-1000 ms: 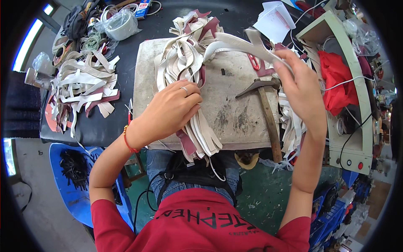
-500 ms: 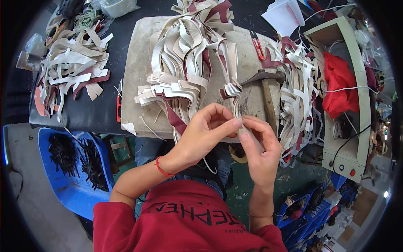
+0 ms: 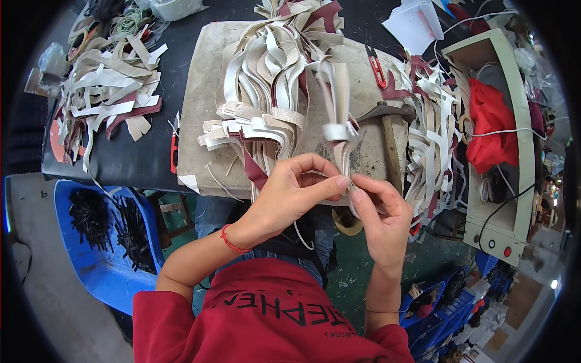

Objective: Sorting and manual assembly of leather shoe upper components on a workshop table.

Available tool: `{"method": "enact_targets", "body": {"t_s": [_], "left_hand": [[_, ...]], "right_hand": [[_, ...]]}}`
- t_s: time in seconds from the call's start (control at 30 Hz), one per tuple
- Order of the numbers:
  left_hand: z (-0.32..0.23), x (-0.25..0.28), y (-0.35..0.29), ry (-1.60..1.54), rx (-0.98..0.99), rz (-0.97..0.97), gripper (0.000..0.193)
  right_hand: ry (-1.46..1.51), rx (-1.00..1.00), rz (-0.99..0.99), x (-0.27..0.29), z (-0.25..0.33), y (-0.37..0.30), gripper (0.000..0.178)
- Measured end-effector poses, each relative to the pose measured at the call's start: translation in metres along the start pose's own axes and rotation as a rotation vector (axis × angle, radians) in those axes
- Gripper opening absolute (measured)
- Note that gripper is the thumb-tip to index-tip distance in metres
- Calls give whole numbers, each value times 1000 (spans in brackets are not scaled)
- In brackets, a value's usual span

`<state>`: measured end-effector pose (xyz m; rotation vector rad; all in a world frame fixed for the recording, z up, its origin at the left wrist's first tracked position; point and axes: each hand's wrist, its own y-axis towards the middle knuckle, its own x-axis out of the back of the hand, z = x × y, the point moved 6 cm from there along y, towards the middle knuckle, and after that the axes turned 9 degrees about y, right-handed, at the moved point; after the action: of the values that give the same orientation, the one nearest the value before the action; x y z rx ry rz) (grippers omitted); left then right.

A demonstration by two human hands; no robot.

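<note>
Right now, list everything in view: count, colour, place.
Table: one, black, centre
Board: one, beige, on table
Strip piles: three, mostly pale, left, centre, right
Held strips: several, pale, centre
Hammer: one, brown-handled, on board
Small tools: two, red, board's left, upper right
Papers: several, white, upper right
Cabinet: one, pale green, right
Cloth: one, red, in cabinet
Tub: one, blue, lower left
Bundles: two, black, in tub
Left hand: one, bare, centre
Right hand: one, bare, centre

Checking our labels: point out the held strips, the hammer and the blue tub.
held strips (image 3: 341,155): head view, lower part of their uncovered stretch
hammer (image 3: 391,145): head view, wooden handle
blue tub (image 3: 109,271): head view, bare inside surface
</note>
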<state>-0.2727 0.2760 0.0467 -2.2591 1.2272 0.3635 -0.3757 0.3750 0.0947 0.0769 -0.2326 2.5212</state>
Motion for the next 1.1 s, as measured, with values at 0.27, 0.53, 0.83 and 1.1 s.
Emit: {"method": "enact_targets", "body": {"t_s": [0.27,0.53,0.83,1.1], "left_hand": [[0,1,-1,268,58,-19,15],[5,1,-3,227,-99,-140,15],[-4,-4,-8,621,-241,-145,19],[1,-2,-2,567,-125,-134,14]], "right_hand": [[-71,41,-45,-3,3,-2,16],[-199,130,-54,0,1,-1,13],[-238,106,-53,-4,-13,-1,12],[-451,224,15,-11,-4,-1,13]]}}
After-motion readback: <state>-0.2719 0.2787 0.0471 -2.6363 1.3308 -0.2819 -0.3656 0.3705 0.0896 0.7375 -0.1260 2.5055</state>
